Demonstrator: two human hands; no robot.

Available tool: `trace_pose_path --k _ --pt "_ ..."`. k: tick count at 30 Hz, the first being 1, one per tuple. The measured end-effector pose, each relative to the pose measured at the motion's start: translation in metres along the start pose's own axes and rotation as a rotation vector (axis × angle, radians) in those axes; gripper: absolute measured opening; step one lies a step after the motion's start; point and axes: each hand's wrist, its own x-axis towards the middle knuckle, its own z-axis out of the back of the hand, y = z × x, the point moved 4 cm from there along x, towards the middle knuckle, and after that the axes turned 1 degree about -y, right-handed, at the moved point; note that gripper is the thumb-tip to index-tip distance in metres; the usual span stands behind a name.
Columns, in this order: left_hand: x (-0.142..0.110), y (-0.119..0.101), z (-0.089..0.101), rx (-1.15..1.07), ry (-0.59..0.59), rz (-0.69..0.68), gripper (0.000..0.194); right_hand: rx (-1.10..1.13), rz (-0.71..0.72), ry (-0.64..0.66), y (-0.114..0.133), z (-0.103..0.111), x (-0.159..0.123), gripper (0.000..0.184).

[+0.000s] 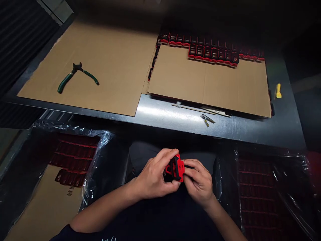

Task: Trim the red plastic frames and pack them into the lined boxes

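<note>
Both my hands meet over my lap, below the table's front edge. My left hand (pixel 154 175) is closed around a small red and black plastic part (pixel 175 167), thumb and fingers wrapped over its left side. My right hand (pixel 198 180) pinches the same part from the right with its fingertips. Part of the piece is hidden under my fingers.
Green-handled cutters (pixel 75 76) lie on a cardboard sheet (pixel 107 77) at the left. Rows of red and black parts (pixel 213 52) line the far edge of a second cardboard sheet (pixel 200 83). Plastic-lined boxes of parts stand at my left (pixel 72 157) and right (pixel 263 187). A yellow tool (pixel 278 90), small clip (pixel 207 119).
</note>
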Motion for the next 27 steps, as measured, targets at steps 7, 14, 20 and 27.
trace_pose_path --k 7,14,20,27 --pt "-0.001 -0.002 0.005 0.030 -0.039 -0.057 0.073 -0.199 -0.214 -0.155 -0.027 0.033 0.014 0.018" --pt "-0.002 -0.006 0.010 -0.084 -0.067 -0.085 0.075 -0.809 -0.198 -0.223 -0.079 0.060 0.095 0.049" --pt "-0.007 -0.005 0.013 -0.122 -0.090 -0.065 0.074 -0.857 -0.244 -0.190 -0.091 0.055 0.109 0.031" --pt "-0.007 -0.001 0.009 -0.121 -0.050 -0.126 0.074 -0.774 -0.107 -0.196 -0.087 0.064 0.098 0.026"
